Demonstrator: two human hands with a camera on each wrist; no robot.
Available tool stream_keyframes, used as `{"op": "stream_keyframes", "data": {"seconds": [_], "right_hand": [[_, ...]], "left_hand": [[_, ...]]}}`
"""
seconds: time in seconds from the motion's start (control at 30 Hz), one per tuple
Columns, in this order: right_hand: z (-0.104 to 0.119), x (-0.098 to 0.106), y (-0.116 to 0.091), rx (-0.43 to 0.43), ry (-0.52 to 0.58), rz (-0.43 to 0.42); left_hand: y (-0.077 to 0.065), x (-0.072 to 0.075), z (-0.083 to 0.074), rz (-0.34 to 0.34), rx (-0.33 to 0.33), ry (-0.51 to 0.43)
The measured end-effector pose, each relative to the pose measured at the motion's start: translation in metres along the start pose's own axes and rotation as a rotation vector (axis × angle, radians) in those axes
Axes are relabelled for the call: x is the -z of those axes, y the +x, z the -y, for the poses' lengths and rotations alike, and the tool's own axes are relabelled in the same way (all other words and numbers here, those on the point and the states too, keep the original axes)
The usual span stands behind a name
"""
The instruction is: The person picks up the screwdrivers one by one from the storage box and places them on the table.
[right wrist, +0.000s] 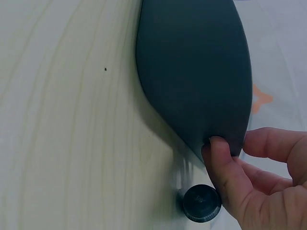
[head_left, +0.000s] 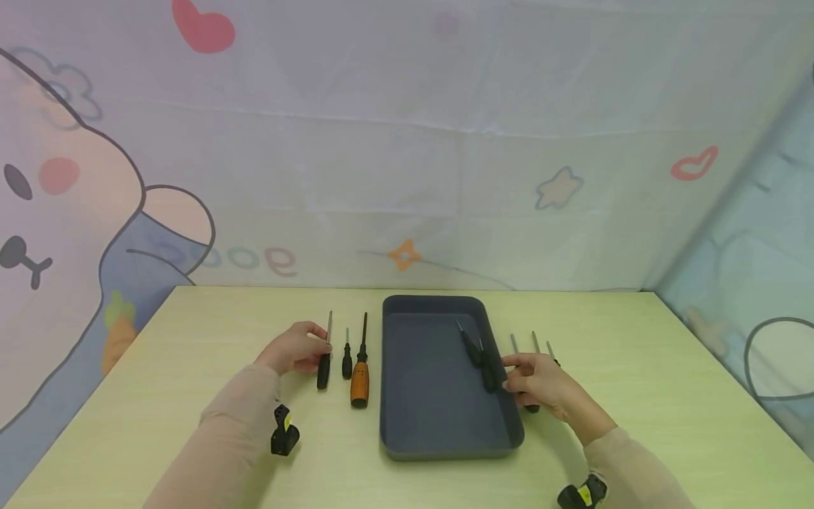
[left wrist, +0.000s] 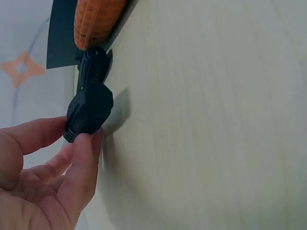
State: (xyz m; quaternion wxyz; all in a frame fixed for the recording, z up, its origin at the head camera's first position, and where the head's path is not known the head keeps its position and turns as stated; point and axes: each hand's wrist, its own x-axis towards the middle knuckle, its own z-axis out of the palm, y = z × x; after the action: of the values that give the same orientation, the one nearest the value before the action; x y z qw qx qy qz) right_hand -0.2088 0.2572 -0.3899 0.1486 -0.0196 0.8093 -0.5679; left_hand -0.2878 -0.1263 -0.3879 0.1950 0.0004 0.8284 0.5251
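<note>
My left hand (head_left: 299, 348) pinches a screwdriver with a black handle (head_left: 323, 372) between thumb and fingers, its metal shaft pointing away. In the left wrist view the black handle's end (left wrist: 91, 110) faces the camera. Just right of it lie a small black screwdriver (head_left: 347, 360) and a larger orange-handled screwdriver (head_left: 360, 383). At the grey tray's (head_left: 439, 431) right side, my right hand (head_left: 540, 382) pinches the rim, thumb against the outer wall (right wrist: 192, 72). Two black-handled screwdrivers, one (head_left: 470, 346) and another (head_left: 488, 371), lie inside the tray near that side.
Several more screwdrivers lie right of the tray, partly hidden by my right hand; one black handle end (head_left: 533, 408) shows below it. The pale wooden table (head_left: 636, 353) ends at a printed cloth backdrop (head_left: 483, 177).
</note>
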Motion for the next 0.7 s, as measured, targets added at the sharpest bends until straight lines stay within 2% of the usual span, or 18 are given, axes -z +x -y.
{"op": "stream_keyframes", "data": {"seconds": [0.2, 0.37, 0.7], "right_hand": [[0.000, 0.000, 0.000, -0.003, -0.002, -0.006], [-0.001, 0.000, 0.001, -0.001, -0.005, -0.005], [-0.001, 0.000, 0.001, 0.000, -0.008, -0.008]], "left_hand": [[0.000, -0.006, -0.003, -0.064, -0.028, 0.160], [0.002, -0.011, -0.006, -0.109, -0.032, 0.230], [0.000, -0.015, -0.010, -0.146, -0.030, 0.355]]}}
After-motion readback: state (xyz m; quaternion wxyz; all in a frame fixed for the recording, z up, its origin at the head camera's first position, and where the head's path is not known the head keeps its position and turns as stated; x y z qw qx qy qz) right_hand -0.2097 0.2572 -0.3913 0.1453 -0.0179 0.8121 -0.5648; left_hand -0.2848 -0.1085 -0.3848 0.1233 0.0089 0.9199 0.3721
